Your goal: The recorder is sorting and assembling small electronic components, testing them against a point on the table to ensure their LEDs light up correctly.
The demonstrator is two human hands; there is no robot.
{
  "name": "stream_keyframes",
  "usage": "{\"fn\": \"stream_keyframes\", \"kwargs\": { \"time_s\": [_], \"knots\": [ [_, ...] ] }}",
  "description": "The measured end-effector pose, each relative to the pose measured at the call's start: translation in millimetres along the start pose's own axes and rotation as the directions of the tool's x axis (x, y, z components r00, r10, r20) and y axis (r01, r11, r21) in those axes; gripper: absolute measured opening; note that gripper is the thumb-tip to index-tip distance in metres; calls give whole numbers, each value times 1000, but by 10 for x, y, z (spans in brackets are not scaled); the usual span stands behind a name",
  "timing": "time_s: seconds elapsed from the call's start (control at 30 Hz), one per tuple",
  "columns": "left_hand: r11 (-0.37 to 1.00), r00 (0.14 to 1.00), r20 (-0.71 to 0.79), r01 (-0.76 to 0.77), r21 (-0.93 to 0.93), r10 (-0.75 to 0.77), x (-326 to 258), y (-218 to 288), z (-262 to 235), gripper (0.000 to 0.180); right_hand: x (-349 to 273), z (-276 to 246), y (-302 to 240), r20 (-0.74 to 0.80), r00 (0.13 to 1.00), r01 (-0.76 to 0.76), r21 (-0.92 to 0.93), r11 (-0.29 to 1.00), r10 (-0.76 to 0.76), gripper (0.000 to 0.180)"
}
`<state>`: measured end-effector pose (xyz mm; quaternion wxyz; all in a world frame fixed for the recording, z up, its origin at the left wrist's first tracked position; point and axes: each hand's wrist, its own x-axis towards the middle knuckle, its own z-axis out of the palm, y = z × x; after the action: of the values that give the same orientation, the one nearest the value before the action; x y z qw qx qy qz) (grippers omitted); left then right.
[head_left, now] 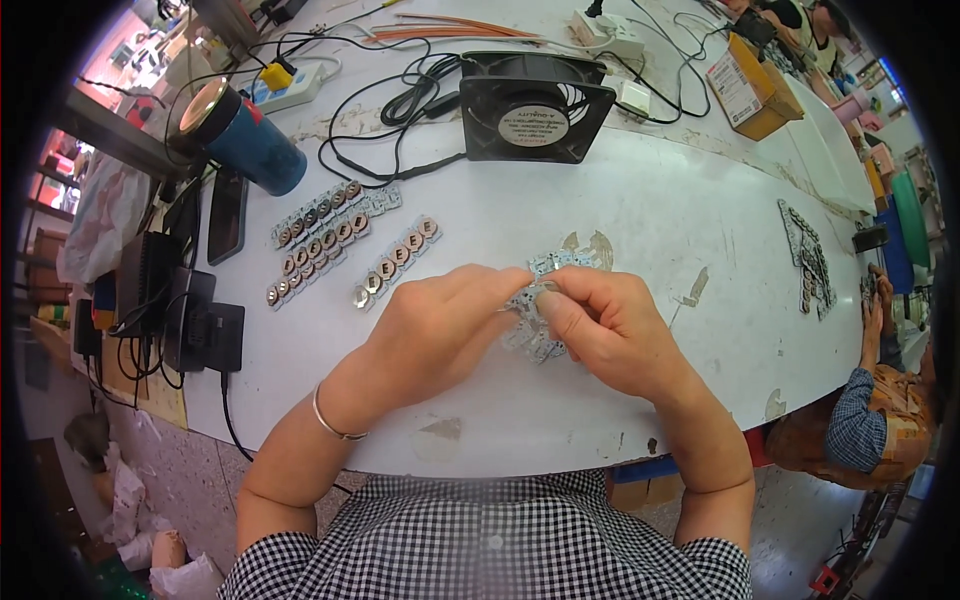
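Observation:
My left hand and my right hand meet over the middle of the white table. Both sets of fingers pinch a small pale circuit board, partly hidden by the fingertips. More small boards lie just beyond and below the fingers, among them a strip and a loose cluster. To the left, strips of boards with round copper-coloured parts lie slantwise, and further strips sit beside them.
A black fan stands at the back, its cable coiled alongside. A blue flask, a phone and black adapters line the left side. At right are a cardboard box, dark board strips and another person's hand.

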<state>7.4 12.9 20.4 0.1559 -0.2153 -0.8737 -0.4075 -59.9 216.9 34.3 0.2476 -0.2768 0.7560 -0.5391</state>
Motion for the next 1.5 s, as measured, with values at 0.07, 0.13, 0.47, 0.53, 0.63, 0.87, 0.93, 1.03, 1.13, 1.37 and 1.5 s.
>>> {"fn": "stream_keyframes", "kwargs": {
  "time_s": [0.07, 0.13, 0.47, 0.53, 0.63, 0.87, 0.93, 1.03, 1.13, 1.37, 1.5],
  "knots": [
    [993, 997, -4, -73, 94, 74, 1, -16, 18, 30, 0, -7, -15, 17, 1000, -1, -21, 1000, 1, 22],
    [980, 991, -17, -127, 154, 132, 9, -46, 19, 30, 4, -2, -7, 10, 1000, 3, -28, 1000, -3, 23],
    [953, 985, 21, -172, 250, 172, 8, -45, -5, 30, -10, 41, -24, -19, 999, 35, -8, 999, -35, 25],
    [950, 987, 35, -162, 268, 158, 0, -46, -12, 31, -16, 41, -61, -16, 1000, 26, -20, 999, -26, 23],
    [943, 980, 14, -193, 271, 196, 6, -65, -3, 32, -5, 21, -66, -23, 999, 33, -54, 998, -35, 22],
    [936, 978, 16, -204, 286, 208, 19, -76, 4, 31, -1, 33, -39, -41, 994, 100, -123, 987, -105, 21],
    [935, 977, 3, -206, 289, 214, 28, -67, 7, 30, 0, 33, -54, -43, 994, 95, -135, 986, -102, 21],
    [931, 977, 4, -205, 303, 214, 26, -76, 12, 29, 9, 40, -54, -50, 993, 98, -143, 985, -106, 21],
    [920, 965, -14, -247, 303, 263, 41, -89, 19, 28, 6, 49, -45, -67, 991, 110, -138, 984, -120, 21],
    [929, 971, -41, -213, 303, 236, 61, -78, 48, 25, 15, 53, -7, -89, 985, 135, -133, 982, -147, 20],
    [981, 982, -147, -96, 168, 121, 62, -47, 104, 25, 28, 77, 7, -160, 975, 138, -94, 986, -152, 19]
  ]
}}
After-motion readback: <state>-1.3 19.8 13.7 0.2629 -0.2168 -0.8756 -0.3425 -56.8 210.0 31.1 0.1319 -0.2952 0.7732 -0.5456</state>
